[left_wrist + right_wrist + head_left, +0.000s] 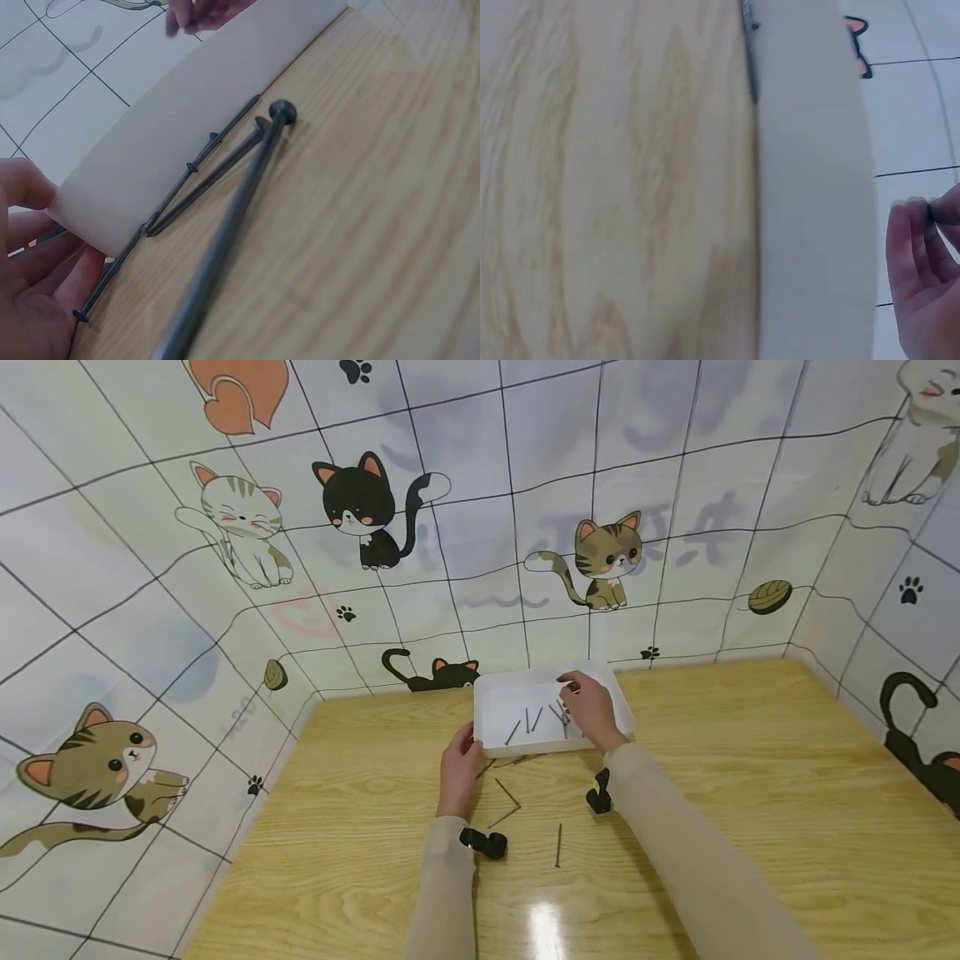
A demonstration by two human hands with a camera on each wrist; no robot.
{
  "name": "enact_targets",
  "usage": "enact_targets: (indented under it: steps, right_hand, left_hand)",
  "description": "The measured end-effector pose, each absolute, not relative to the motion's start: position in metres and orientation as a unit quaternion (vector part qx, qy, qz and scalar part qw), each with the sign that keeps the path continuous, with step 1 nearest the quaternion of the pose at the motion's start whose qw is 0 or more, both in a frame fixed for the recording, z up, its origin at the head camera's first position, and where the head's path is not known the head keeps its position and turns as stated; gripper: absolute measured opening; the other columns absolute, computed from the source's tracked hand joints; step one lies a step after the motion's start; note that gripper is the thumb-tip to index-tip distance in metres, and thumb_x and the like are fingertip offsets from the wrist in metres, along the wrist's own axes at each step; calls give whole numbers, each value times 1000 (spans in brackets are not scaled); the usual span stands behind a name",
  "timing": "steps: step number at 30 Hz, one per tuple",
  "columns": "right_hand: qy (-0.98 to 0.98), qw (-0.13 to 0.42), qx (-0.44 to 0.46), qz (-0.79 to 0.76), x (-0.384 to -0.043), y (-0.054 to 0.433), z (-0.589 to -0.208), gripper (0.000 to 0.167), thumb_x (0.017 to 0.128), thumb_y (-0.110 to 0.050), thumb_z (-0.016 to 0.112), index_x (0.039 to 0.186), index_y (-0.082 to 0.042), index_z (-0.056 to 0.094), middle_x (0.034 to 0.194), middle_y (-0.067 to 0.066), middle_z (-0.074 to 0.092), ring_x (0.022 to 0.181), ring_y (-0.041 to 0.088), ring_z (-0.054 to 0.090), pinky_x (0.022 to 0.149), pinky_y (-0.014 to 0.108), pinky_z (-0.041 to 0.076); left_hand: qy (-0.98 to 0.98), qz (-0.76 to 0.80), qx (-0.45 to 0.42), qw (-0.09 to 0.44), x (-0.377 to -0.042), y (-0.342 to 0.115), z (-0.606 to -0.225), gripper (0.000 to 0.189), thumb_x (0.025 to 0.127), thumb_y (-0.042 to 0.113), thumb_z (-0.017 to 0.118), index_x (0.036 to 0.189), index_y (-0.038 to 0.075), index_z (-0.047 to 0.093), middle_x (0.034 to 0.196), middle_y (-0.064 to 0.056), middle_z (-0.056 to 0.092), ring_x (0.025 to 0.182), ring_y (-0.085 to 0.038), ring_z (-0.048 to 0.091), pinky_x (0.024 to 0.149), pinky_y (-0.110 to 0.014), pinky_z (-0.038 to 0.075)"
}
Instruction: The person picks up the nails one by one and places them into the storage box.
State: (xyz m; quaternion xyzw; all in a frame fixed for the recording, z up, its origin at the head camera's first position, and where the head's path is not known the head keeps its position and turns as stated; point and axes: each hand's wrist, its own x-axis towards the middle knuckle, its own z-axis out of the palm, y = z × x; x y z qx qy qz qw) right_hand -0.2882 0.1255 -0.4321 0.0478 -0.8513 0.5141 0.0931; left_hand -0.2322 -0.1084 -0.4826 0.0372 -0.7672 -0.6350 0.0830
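A shallow white tray point(495, 693) sits on the table by the back wall, with several dark nails point(534, 718) scattered in it. My left hand point(459, 770) grips the tray's front left corner, thumb near the rim and fingers at the side. Above the tray's right part is my right hand point(590, 706), its thumb and fingertips point(919, 206) brought together. Between them shows a small dark end, like that of a nail; the rest of it is hidden. In the left wrist view, more nails point(214, 255) lie on the table along the tray's front wall point(150, 157).
On the wooden table point(360, 827), one nail point(558, 846) lies apart in front, and two more nails point(507, 793) meet at an angle nearer the tray. A wall point(480, 552) covered with cat drawings rises right behind the tray. Small black cameras point(483, 842) are strapped to both wrists.
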Motion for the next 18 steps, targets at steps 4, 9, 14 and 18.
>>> enact_targets:
  steps: [4,9,14,18]
  right_hand:
    - [-820,88,68,562,-280,122,-422,23,92,-16,44,110,-12,59,89,13,62,79,32,61,67,40,50]
    - [-803,78,83,585,-267,122,-418,22,93,-15,44,109,-10,59,90,13,63,82,32,61,70,40,50]
    - [-797,62,79,596,-251,128,-418,23,92,-15,46,110,-7,58,91,16,62,79,30,61,70,40,51]
    - [-796,43,84,598,-238,132,-418,24,92,-14,47,112,-6,57,89,15,62,79,32,60,73,46,49]
  left_hand:
    - [-766,-636,35,88,-232,-109,-483,42,90,20,49,131,15,46,129,-4,49,115,-19,45,95,-39,35]
    - [-766,-636,35,86,-232,-111,-484,41,89,20,49,130,14,47,128,-4,49,115,-18,45,95,-38,35]
    - [-768,-634,33,88,-233,-110,-483,41,89,18,50,130,13,48,128,-5,49,115,-19,46,95,-39,35]
    - [-768,-634,35,86,-233,-109,-481,41,89,17,50,130,13,48,128,-5,49,114,-19,46,95,-38,35]
